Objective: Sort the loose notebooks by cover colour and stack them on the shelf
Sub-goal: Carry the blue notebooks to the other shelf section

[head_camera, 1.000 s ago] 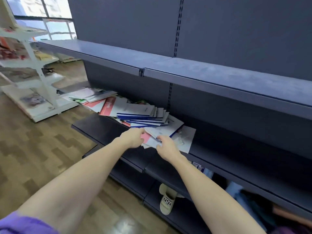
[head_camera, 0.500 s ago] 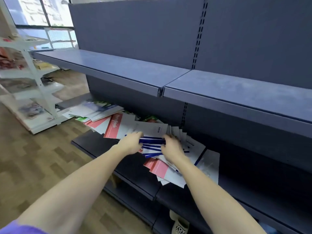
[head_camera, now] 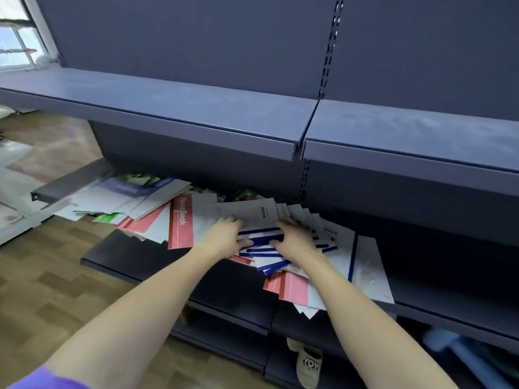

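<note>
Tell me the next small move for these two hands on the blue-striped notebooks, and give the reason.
Probably draw the fanned blue-striped notebooks together into one squared stack. The left hand and right hand already bracket them from either side, yet their edges are splayed and lie over red-striped notebooks, so squaring them comes before lifting them clear.

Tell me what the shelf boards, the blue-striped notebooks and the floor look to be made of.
Shelf boards: probably painted sheet metal, matte blue-grey; thin folded front lip, slotted uprights behind.
Blue-striped notebooks: paper with thin card covers, white with a slight sheen; they fan out flat and overlap under both hands.
Floor: wood-look planks, glossy; whether real wood, laminate or vinyl cannot be told.
</note>
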